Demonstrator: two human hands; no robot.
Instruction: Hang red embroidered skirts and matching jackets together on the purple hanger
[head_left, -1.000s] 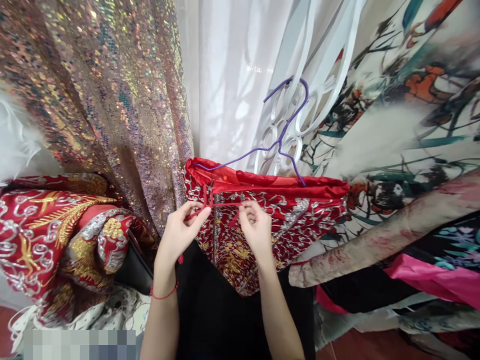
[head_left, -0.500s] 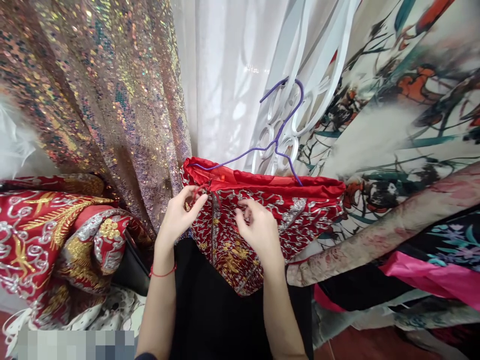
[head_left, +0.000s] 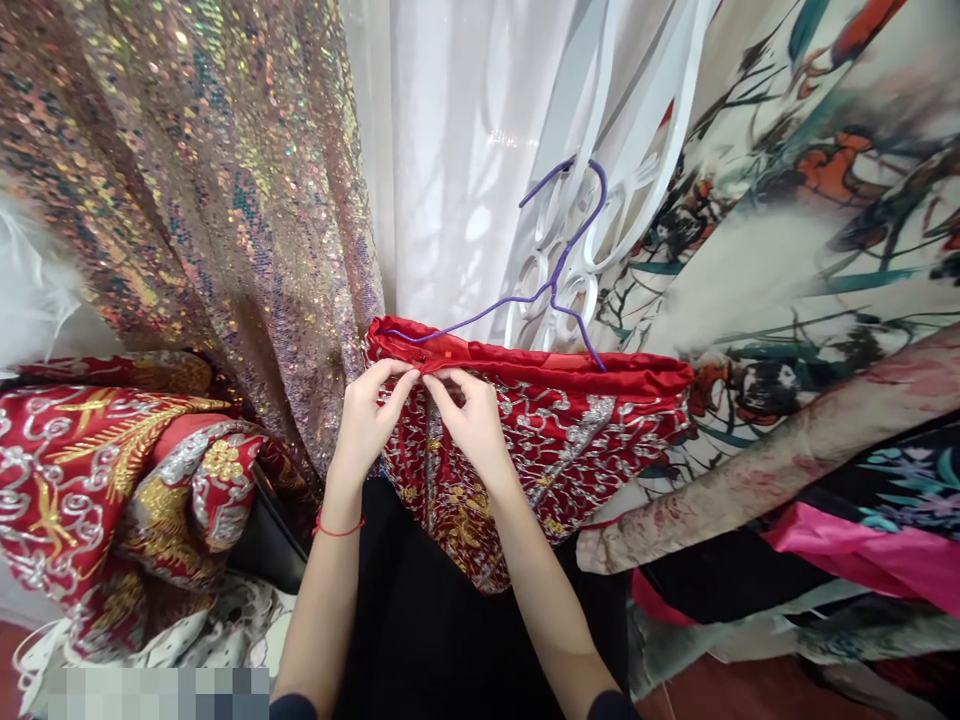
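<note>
A red embroidered skirt [head_left: 592,440], patterned in silver and gold, hangs with its satin waistband [head_left: 555,370] uppermost. A purple wire hanger [head_left: 555,280] reaches down inside the waistband, its hook over a white openwork frame. My left hand [head_left: 373,415] pinches the front of the waistband near its left end. Touching it, or nearly so, my right hand [head_left: 472,415] pinches the same spot with thumb and fingertips. Whether a thin cord lies between the fingertips is too small to make out. A red string bracelet [head_left: 339,528] circles my left wrist.
Sequinned fabric [head_left: 255,200] hangs at the left, above another red embroidered garment [head_left: 150,480]. The white scrolled frame [head_left: 577,250] stands before a white curtain [head_left: 442,180]. On the right are floral fabric [head_left: 810,210], a fabric roll [head_left: 750,480] and pink cloth [head_left: 840,550].
My right hand has moved left and up from in front of the embroidery to the waistband. Both hands' fingertips now meet there, while the skirt and hanger stay nearly still.
</note>
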